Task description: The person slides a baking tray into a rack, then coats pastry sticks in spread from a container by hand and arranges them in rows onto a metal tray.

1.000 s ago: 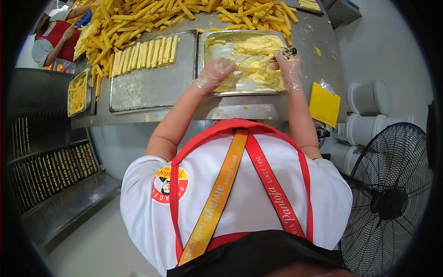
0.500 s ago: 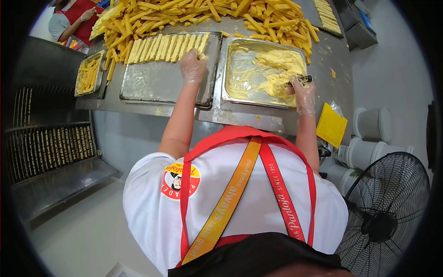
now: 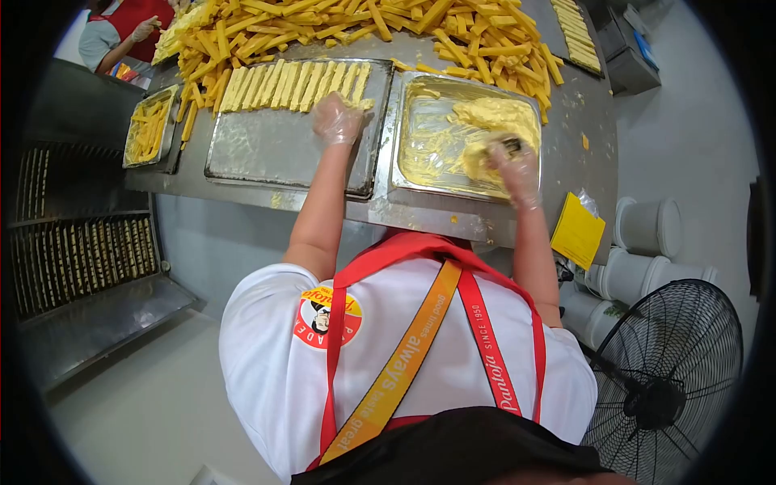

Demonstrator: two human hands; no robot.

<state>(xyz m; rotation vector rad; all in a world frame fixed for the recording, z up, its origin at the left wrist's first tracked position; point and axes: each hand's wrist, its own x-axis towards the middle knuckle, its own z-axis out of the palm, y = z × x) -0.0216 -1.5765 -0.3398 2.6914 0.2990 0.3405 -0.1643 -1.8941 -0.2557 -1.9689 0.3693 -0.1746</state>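
Bright light, pale sheen on the flat tray (image 3: 271, 149), bowed black-rimmed edges, blurred right hand (image 3: 516, 168)

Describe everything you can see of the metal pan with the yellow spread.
The pan is rectangular, shallow, silvery and shiny, with rounded corners and a narrow rim. It lies upright on the metal tabletop, beside the flat tray. Spread heaps toward its right; thin smears streak the left. The right hand is over it, with a blurred dark object.
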